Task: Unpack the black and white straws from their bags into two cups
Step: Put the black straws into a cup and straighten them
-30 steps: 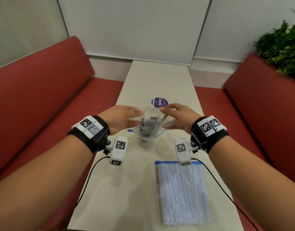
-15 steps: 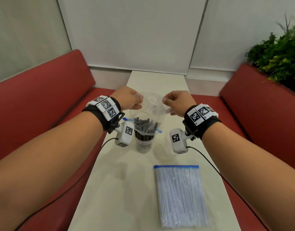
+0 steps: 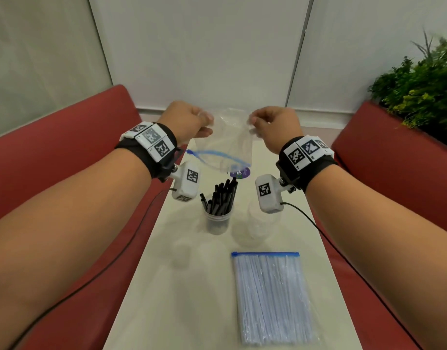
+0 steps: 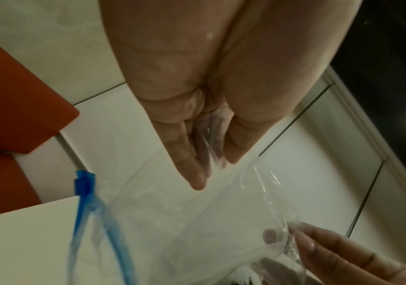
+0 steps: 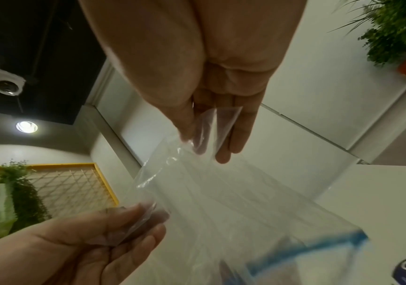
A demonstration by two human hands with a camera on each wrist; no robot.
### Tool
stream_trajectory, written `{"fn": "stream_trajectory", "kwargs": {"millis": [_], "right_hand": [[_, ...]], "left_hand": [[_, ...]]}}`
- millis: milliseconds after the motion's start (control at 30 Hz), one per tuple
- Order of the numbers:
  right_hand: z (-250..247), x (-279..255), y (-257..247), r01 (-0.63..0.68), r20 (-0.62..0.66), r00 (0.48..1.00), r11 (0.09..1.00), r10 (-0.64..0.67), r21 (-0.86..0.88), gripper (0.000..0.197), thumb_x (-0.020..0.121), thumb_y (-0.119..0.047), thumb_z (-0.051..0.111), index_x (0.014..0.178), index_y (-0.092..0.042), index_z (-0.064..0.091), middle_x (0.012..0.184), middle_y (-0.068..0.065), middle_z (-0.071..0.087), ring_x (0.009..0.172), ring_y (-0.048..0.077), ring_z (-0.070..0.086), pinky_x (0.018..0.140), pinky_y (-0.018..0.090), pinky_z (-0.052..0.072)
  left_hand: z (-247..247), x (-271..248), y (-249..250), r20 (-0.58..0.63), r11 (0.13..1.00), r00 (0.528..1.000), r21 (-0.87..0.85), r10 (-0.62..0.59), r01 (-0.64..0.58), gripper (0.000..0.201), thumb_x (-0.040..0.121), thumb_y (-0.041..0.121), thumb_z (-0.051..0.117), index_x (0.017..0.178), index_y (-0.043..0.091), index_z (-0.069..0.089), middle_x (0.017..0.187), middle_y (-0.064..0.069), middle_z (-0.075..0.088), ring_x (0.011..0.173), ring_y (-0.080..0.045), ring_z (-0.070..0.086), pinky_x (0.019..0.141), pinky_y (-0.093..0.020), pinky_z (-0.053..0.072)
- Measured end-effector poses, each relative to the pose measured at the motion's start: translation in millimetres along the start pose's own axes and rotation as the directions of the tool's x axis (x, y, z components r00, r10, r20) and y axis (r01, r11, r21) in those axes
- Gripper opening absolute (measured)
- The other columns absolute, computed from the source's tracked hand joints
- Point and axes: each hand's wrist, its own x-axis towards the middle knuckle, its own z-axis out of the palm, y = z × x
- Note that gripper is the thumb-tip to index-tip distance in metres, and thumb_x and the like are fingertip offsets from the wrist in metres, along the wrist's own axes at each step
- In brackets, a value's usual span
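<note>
An empty clear zip bag (image 3: 226,142) with a blue zip hangs upside down, mouth open, above the table. My left hand (image 3: 189,125) pinches its bottom left corner and my right hand (image 3: 270,125) pinches its bottom right corner. The left wrist view shows the bag (image 4: 197,221) pinched between thumb and fingers; the right wrist view shows the same bag (image 5: 221,192). Below it, black straws (image 3: 221,198) stand in a clear cup (image 3: 218,222). A second clear cup (image 3: 261,223) stands empty to its right. A sealed bag of white straws (image 3: 270,296) lies flat nearer to me.
The narrow white table (image 3: 182,294) runs between two red benches (image 3: 53,147). A round purple sticker (image 3: 242,173) lies beyond the cups. A green plant (image 3: 424,79) stands at the back right. Black cables trail from both wrist cameras.
Both hands have lifted the bag upward off the black straws. The straws now stand free in the cup, and the bag hangs empty above them.
</note>
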Motion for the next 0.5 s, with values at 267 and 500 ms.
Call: {"fn": "stream_trajectory", "kwargs": {"millis": [267, 500], "right_hand": [[-19.4, -29.4, -41.7, 0.143, -0.030, 0.990, 0.977, -0.140, 0.161, 0.011, 0.093, -0.015, 0.065, 0.085, -0.020, 0.070, 0.072, -0.003, 0.072, 0.059, 0.012, 0.067, 0.069, 0.033, 0.063], [11.1, -75.1, -5.3, -0.040, 0.289, 0.957, 0.997, 0.020, 0.063, 0.010, 0.095, -0.014, 0.061, 0.089, -0.011, 0.069, 0.067, 0.001, 0.064, 0.049, 0.015, 0.063, 0.056, 0.031, 0.057]], "left_hand": [[-49.4, -42.0, 32.7, -0.062, 0.872, 0.938, 0.395, 0.340, -0.290, 0.016, 0.090, 0.039, 0.069, 0.081, 0.026, 0.074, 0.072, 0.016, 0.073, 0.043, 0.007, 0.053, 0.057, -0.017, 0.044], [-63.8, -80.3, -29.5, 0.081, 0.806, 0.992, 0.577, 0.099, -0.128, 0.041, 0.090, 0.047, 0.066, 0.076, 0.008, 0.073, 0.067, -0.016, 0.069, 0.054, -0.022, 0.051, 0.061, -0.038, 0.048]]}}
